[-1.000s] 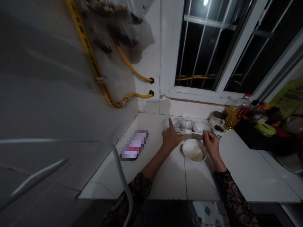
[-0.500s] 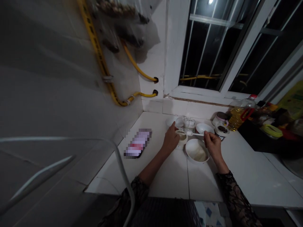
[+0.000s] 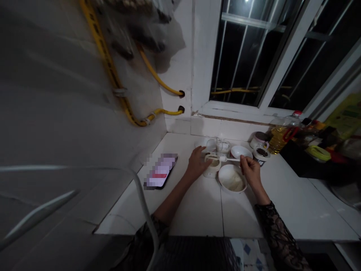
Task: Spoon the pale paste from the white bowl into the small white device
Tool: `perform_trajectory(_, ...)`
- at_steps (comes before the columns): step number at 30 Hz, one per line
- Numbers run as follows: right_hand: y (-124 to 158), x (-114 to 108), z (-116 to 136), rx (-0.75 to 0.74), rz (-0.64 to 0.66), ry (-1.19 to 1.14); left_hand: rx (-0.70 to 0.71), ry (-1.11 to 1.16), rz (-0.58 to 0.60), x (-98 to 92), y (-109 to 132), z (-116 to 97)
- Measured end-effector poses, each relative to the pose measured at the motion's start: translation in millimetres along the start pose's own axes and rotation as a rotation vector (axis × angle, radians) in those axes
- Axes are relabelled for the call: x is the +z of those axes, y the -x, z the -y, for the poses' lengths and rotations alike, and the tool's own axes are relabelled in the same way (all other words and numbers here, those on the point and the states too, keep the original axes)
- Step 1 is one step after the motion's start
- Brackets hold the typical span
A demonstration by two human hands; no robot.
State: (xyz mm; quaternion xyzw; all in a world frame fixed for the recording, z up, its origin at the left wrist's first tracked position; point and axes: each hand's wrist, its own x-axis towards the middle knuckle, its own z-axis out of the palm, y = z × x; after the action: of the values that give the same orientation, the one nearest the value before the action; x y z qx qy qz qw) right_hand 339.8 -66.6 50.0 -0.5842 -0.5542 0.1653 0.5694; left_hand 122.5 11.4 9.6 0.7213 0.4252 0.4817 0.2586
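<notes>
My right hand (image 3: 250,172) is closed on the handle of a small white spoon (image 3: 232,160), held level with its scoop end pointing left. That end is over the mouth of a white jar (image 3: 211,172) that holds something pale. Beside the jar on its left is my left hand (image 3: 196,162), thumb and fingers apart; whether it touches the rim, I cannot tell. A white bowl (image 3: 228,176) with pale powder in it stands below the spoon, just left of my right wrist. Behind the jar are a clear raised lid (image 3: 211,145) and a second glass jar (image 3: 223,146).
Farther back stands another white bowl (image 3: 241,151). Right of it are a jar with dark contents (image 3: 261,153), a lidded jar (image 3: 258,140) and an oil bottle (image 3: 278,139). A phone (image 3: 162,172) lies on the left of the tiled counter (image 3: 194,210). A pale cable (image 3: 146,210) crosses the foreground.
My left hand has gone from a pointing finger at the jar's rim to spread fingers on its left side. The spoon stays over the jar. The view has shifted slightly.
</notes>
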Motion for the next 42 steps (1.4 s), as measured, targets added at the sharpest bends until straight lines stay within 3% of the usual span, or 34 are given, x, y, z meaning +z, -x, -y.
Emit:
perform_trajectory(5, 1, 1, -1, 0.000, 0.025, 0.001, -0.115, 0.134, 0.177, -7.7, -1, -1)
perform_trajectory(9, 0, -1, 0, -0.001, 0.039, 0.018, -0.184, 0.093, 0.030, -5.3, -4, -10)
perform_trajectory(14, -7, -24, -3, -0.014, 0.189, 0.126, -0.060, 0.098, -0.180, -5.1, 1, -10)
perform_trajectory(18, -8, -45, -5, -0.131, 0.294, 0.421, 0.075, 0.089, -0.200, -1.9, 9, -3)
perform_trajectory(22, -4, -55, 4, -0.270, 0.304, 0.875, 0.109, 0.118, -0.113, 5.8, 16, 4)
perform_trajectory(26, 2, -54, 17, -0.333, 0.376, 1.108, 0.116, 0.158, 0.000, 10.6, 21, 7)
perform_trajectory(31, 9, -49, 26, -0.399, 0.571, 1.046, 0.107, 0.180, 0.050, 10.4, 23, 5)
perform_trajectory(37, -2, -50, 24, -0.332, 0.511, 0.889, 0.089, 0.174, 0.067, 9.5, 23, 5)
perform_trajectory(42, -9, -45, 14, -0.264, 0.625, 0.652, 0.084, 0.144, 0.098, 7.9, 24, 7)
